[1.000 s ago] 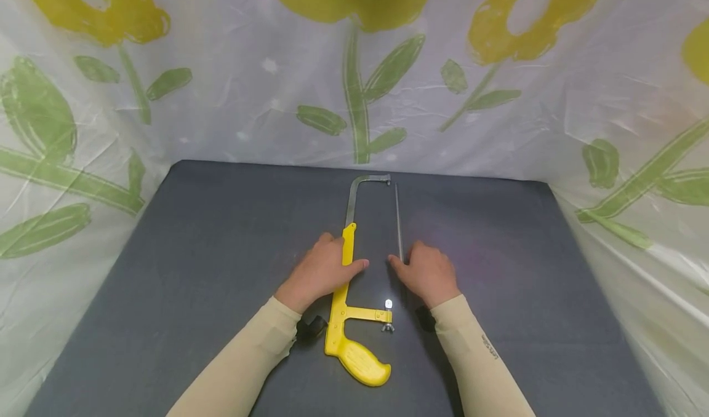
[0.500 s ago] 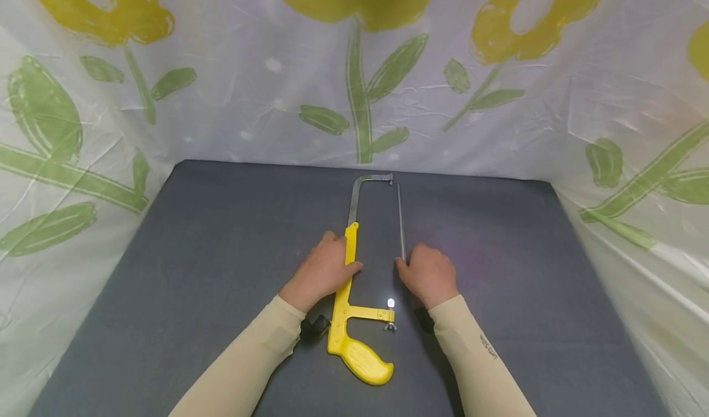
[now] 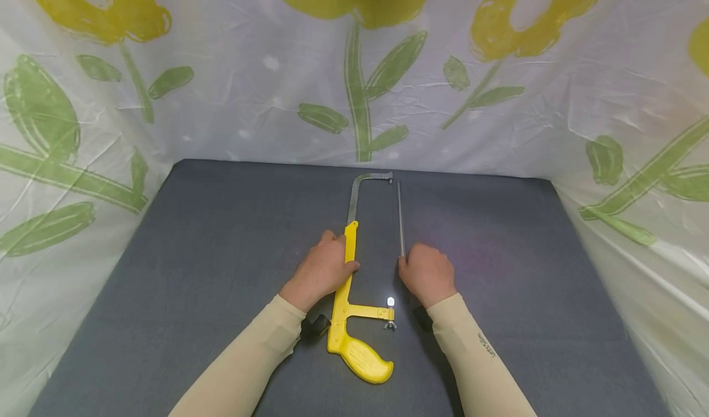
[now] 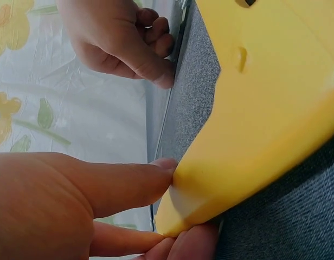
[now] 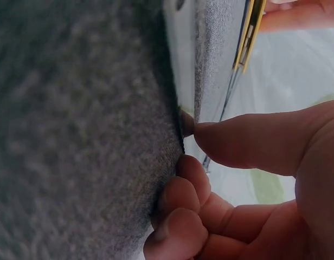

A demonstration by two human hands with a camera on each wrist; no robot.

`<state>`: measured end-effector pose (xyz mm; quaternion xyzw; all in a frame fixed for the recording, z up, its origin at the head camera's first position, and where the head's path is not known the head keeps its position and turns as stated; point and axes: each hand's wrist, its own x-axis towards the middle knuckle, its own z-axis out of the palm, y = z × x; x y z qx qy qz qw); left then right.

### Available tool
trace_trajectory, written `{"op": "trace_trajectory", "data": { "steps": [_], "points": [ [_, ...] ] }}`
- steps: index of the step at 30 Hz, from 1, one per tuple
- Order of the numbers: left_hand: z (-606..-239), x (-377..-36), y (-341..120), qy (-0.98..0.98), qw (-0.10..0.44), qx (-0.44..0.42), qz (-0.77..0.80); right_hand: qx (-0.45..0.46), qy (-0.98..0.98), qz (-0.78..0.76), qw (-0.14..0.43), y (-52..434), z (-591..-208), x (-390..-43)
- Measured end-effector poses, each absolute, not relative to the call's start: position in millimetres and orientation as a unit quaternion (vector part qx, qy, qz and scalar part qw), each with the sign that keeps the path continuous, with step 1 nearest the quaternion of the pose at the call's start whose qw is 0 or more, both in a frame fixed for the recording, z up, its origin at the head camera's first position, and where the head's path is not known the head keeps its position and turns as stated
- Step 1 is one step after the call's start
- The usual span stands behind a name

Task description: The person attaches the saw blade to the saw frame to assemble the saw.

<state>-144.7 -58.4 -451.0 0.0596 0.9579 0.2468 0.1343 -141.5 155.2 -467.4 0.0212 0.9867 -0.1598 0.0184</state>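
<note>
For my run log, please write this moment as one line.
left hand: holds yellow hacksaw frame | right hand: pinches loose blade at near end | blade: beside frame, unmounted | surface: grey mat

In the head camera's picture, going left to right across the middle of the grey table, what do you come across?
Left hand → yellow hacksaw frame → loose saw blade → right hand, all on the grey table.

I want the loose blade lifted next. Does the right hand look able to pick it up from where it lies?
Probably yes. The right hand already rests at the near end of the blade, fingers curled against it on the mat. Nothing lies over the blade; the saw frame sits apart, under the left hand.
</note>
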Motion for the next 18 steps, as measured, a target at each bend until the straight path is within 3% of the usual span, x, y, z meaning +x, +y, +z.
{"op": "trace_trajectory", "data": {
  "steps": [18],
  "points": [
    [-451.7, -144.6, -55.9, 0.96, 0.136, 0.067, 0.234, 0.036, 0.978, -0.2, 0.041, 157.4, -465.4, -139.6]
  ]
}}
